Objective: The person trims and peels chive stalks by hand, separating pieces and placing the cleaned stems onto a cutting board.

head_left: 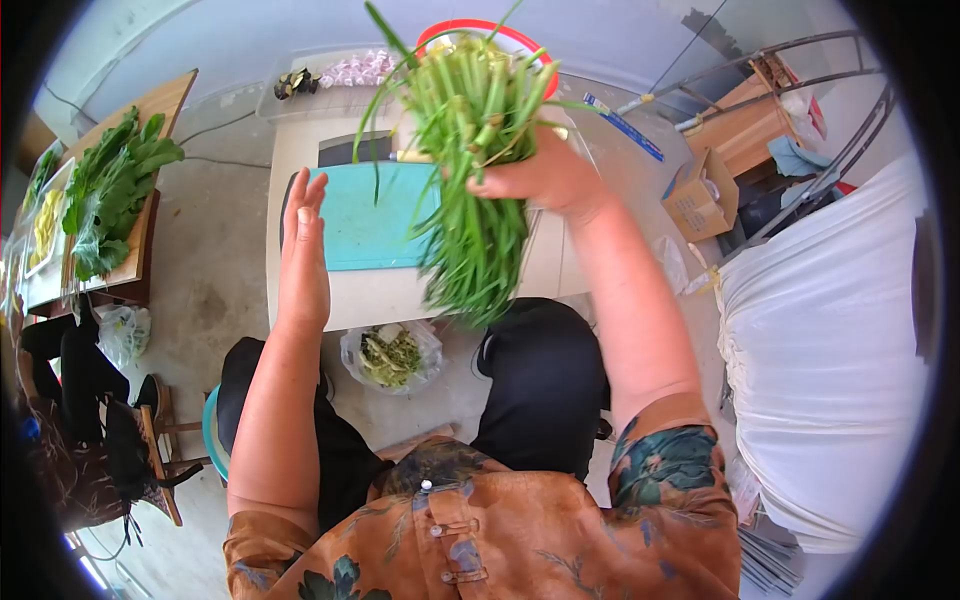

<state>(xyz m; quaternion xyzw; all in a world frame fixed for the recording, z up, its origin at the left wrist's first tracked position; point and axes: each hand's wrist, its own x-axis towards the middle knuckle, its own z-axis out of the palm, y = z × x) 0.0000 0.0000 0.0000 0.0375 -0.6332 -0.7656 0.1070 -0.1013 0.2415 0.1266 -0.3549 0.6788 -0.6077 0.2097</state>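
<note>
While the person sits at a small white table point(300, 150), the right hand point(545, 175) is closed round one thick bunch of greens point(475, 170), gripped approx. mid-stem and held up in the air above the table's right half. Bunch hangs tilted: one end fans up toward a red-rimmed bowl point(480, 30), other end droops down past the table's near edge, over the person's lap. A few loose blades stick out to the left.

Left hand point(303, 235) is flat & open, fingers straight and together, holding nothing; it hovers edge-on over the left end of one teal board point(365, 215). Can't tell if it touches the board. Hands are well apart, bunch between them & the board.

Board lies on the table's middle, partly hidden by the bunch. One knife handle point(415, 155) shows just behind the board, blade hidden.

On the floor betw. the knees: one clear bag point(390, 355) w/ green scraps. Far side of the table: one clear tub point(330, 75) w/ small items, too small to tell.

Left: one wooden table point(170, 100) w/ a pile of leafy greens point(115, 185), plus one tray point(45, 225) of yellowish stuff beside it. Right: one cardboard box point(700, 195), one big white sack point(830, 350), one metal frame point(790, 70).
</note>
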